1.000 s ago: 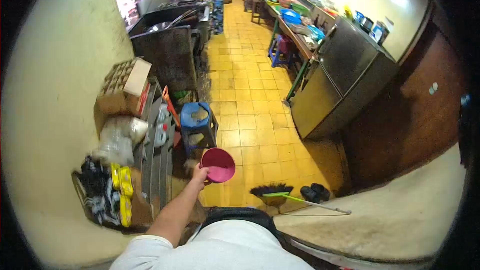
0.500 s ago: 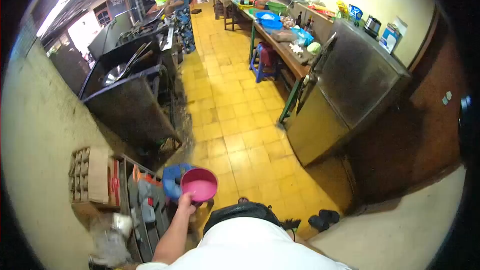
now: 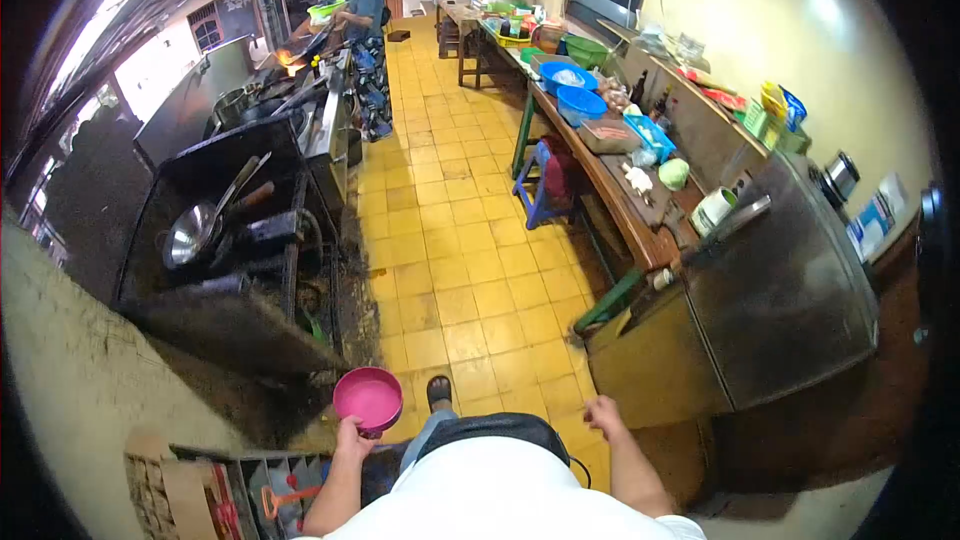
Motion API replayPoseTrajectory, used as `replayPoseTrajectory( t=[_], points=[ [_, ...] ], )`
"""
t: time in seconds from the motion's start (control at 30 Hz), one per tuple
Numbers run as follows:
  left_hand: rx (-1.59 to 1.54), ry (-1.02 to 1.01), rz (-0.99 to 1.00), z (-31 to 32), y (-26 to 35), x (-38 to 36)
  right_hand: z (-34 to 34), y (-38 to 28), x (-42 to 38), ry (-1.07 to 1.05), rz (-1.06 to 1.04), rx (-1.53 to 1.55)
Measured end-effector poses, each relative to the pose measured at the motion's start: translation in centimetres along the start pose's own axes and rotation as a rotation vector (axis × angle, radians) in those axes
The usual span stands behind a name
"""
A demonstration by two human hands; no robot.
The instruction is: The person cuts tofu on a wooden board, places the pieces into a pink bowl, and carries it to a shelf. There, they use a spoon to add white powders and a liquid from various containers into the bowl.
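My left hand (image 3: 352, 435) grips the near rim of a pink plastic bowl (image 3: 368, 398), held low in front of me on the left. The bowl's inside faces up, and I see nothing in it. On the other side my right hand (image 3: 603, 418) hangs in the air over the floor, its fingers loosely bent and apart, holding nothing. The fridge (image 3: 770, 290) stands to its right.
At left, a stove (image 3: 225, 310) holds a metal wok (image 3: 190, 235). Farther up, a person (image 3: 365, 15) works by a flame. Along the right runs a long table (image 3: 600, 155) with blue basins (image 3: 580, 105) and a cabbage (image 3: 674, 174). A stool (image 3: 545, 185) sits beneath. Yellow tiles (image 3: 460, 270) lie between.
I have moved forward, so the stove, table and fridge appear nearer. The pink bowl stays in my left hand, the blue object behind it has left view, and my right hand has appeared.
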State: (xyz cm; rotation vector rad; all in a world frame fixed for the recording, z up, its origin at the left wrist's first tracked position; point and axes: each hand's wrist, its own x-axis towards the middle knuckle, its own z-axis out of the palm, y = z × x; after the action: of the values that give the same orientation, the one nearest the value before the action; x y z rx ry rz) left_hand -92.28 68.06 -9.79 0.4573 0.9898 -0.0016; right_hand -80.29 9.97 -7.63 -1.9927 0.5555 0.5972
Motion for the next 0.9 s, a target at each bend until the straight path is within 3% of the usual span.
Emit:
replayPoseTrajectory(
  t=[0.07, 0.1, 0.13, 0.2, 0.23, 0.3, 0.37, 0.4, 0.53, 0.6, 0.63, 0.7, 0.73, 0.83, 0.9],
  points=[
    [0.03, 0.003, -0.004, 4.9, 2.8, 4.1, 2.8, -0.4, 0.3, -0.061, 0.299, 0.057],
    [0.061, -0.003, 0.006, 8.4, 4.5, 6.4, 2.1, 0.2, -1.1, -0.261, 0.109, 0.24],
    [0.095, -0.014, 0.022, 12.3, 6.4, 8.5, 3.4, 0.4, 0.9, -0.339, 0.374, -0.002],
    [0.172, -0.008, 0.017, 19.9, 9.9, 11.5, 4.5, 0.2, 2.1, -0.426, 0.351, -0.121],
    [0.213, -0.11, 0.064, 23.5, 11.3, 12.8, 5.1, 0.0, 2.8, -0.458, 0.345, -0.155],
    [0.275, -0.25, 0.12, 31.7, 14.2, 15.0, 6.5, -0.2, 5.9, -0.217, 0.68, 0.241],
    [0.357, -0.302, 0.145, 38.7, 16.7, 18.4, 6.2, -5.1, 9.1, -0.209, 0.622, 0.073],
    [0.37, -0.305, 0.148, 41.4, 17.7, 20.3, 7.1, -5.9, 11.4, -0.134, 0.738, 0.257],
    [0.489, -0.387, 0.24, 50.6, 20.5, 28.1, 5.7, -11.9, 23.8, -0.164, 0.647, 0.169],
    [0.423, -0.351, 0.218, 53.9, 21.8, 30.3, 4.0, -15.3, 32.3, -0.412, 0.607, 0.182],
    [0.435, -0.363, 0.2, 54.5, 22.6, 31.7, 3.6, -17.5, 35.3, -0.424, 0.619, 0.177],
    [0.564, -0.18, 0.164, 53.0, 24.6, 35.3, 2.3, -25.5, 42.8, -0.26, 0.259, -0.173],
    [0.569, -0.098, 0.173, 53.3, 25.4, 36.0, 0.7, -32.4, 45.1, -0.399, 0.322, -0.191],
    [0.544, 0.232, 0.181, 54.1, 27.7, 36.8, -1.5, -45.2, 55.6, -0.34, 0.178, -0.189],
    [0.515, 0.339, 0.162, 51.2, 29.2, 40.7, -2.0, -52.4, 62.5, -0.238, 0.071, -0.264]
  ],
)
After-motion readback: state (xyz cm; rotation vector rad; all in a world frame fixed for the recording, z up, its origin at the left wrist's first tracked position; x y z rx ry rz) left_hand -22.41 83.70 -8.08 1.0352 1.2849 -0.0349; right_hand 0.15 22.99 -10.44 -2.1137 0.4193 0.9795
